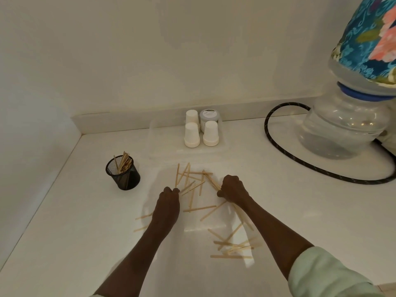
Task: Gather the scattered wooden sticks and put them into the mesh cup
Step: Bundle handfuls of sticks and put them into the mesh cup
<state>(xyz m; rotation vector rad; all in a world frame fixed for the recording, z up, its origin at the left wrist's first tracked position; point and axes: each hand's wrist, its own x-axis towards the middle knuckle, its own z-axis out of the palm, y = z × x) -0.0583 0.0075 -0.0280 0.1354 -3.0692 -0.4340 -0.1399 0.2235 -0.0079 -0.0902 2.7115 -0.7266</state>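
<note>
Bare forearms, with a pale mint-green sleeve [325, 275] pushed up the right arm.

grey jar [210, 118] lid label, perhaps print, unreadable

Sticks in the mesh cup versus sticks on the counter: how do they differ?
The sticks in the mesh cup stand upright in one tight bunch inside the mesh cup; the scattered sticks lie flat, criss-crossed and spread across the white counter. Some scattered sticks are held by the right hand. Both look like pale, thin wood.
</note>
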